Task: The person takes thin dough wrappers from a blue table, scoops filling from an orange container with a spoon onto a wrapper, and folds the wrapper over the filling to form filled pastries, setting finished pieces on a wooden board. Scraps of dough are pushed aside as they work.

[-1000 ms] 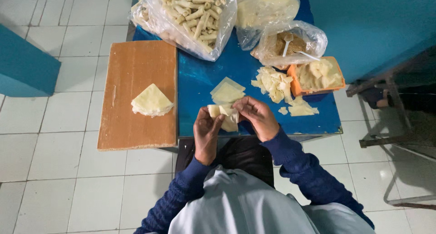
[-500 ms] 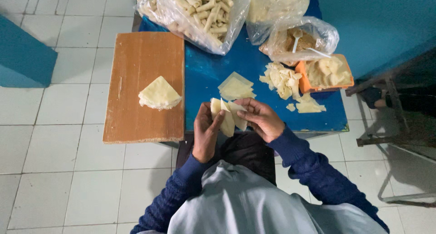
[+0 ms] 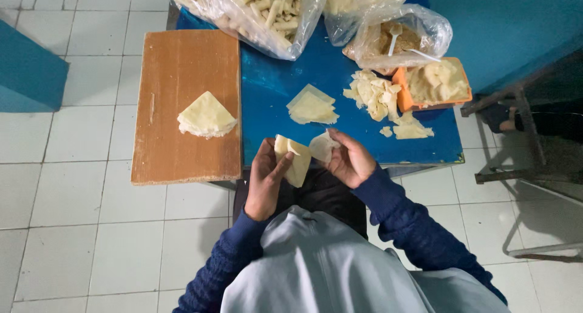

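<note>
My left hand (image 3: 266,180) grips a pale, folded pastry sheet (image 3: 294,160) at the near edge of the blue table (image 3: 273,88). My right hand (image 3: 349,161) pinches the sheet's loose corner (image 3: 320,146), pulling it to the right. Both hands are over my lap, just in front of the table edge. A small stack of flat pastry sheets (image 3: 311,106) lies on the table just beyond my hands.
A wooden board (image 3: 182,70) at the left carries a triangular stack of sheets (image 3: 206,115). A plastic bag of rolled pastries (image 3: 258,6), a bag with filling and a spoon (image 3: 398,37), an orange tub (image 3: 434,82) and dough scraps (image 3: 373,94) lie at the back and right. Metal furniture legs (image 3: 522,131) stand at the right.
The hands have come nearer to my body and moved slightly apart. The right hand has peeled one corner of the sheet away from the piece in the left hand.
</note>
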Demonstrator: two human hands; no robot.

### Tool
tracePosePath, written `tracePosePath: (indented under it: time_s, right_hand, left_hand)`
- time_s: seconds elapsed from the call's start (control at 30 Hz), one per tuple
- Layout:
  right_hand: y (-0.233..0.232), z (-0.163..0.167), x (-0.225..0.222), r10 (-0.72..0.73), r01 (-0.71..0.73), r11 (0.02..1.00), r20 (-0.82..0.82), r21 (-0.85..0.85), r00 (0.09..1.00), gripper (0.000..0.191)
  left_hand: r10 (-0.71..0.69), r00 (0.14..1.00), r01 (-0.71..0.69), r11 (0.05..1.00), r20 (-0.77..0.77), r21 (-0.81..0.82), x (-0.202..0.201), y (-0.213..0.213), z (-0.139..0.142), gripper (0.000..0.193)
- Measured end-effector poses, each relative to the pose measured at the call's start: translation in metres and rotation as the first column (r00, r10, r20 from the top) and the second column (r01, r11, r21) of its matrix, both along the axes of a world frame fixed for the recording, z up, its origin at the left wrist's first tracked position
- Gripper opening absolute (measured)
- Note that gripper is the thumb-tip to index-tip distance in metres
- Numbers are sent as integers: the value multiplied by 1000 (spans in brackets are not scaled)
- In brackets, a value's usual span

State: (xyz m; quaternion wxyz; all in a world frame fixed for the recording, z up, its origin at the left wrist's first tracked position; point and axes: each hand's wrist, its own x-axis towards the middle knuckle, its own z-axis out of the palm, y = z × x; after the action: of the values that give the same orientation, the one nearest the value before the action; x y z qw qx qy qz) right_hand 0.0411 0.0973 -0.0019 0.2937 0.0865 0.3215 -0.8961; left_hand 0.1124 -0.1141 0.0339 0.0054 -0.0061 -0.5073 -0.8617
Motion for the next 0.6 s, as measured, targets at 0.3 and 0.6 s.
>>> tracePosePath:
  time_s: [0.3, 0.6]
  right_hand:
    - [28, -17, -16, 11, -13, 989, 11, 145, 1000, 26]
    - [43, -6, -44, 68, 37, 929, -268, 368, 961, 34]
  left_hand:
    - [19, 998, -21, 1000, 68, 23, 8, -7, -5, 21]
    - [46, 995, -48, 999, 86, 11, 19, -13, -15, 25]
